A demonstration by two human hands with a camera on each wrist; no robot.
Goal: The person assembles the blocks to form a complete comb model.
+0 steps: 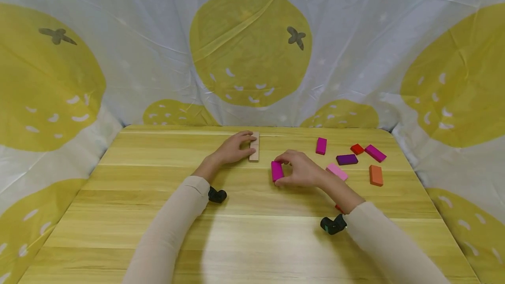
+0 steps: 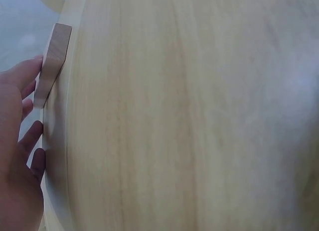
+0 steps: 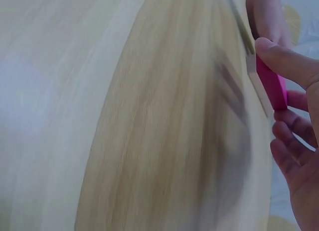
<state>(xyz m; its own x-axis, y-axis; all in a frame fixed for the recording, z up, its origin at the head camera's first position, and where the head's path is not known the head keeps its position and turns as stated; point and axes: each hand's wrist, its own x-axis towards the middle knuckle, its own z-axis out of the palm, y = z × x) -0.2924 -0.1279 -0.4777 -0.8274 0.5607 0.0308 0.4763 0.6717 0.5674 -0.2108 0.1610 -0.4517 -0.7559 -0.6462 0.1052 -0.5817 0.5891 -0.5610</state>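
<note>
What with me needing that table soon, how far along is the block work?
Looks done: two plain wooden blocks sit end to end, touched by the left hand. In hand: a magenta block, pinched by the right hand. Probably left: the loose coloured blocks scattered farther right, such as the orange block and the purple block.

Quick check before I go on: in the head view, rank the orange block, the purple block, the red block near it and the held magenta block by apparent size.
1. Orange block and magenta block: too alike to rank; the right hand covers part of the latter.
2. Purple block
3. Red block
</note>
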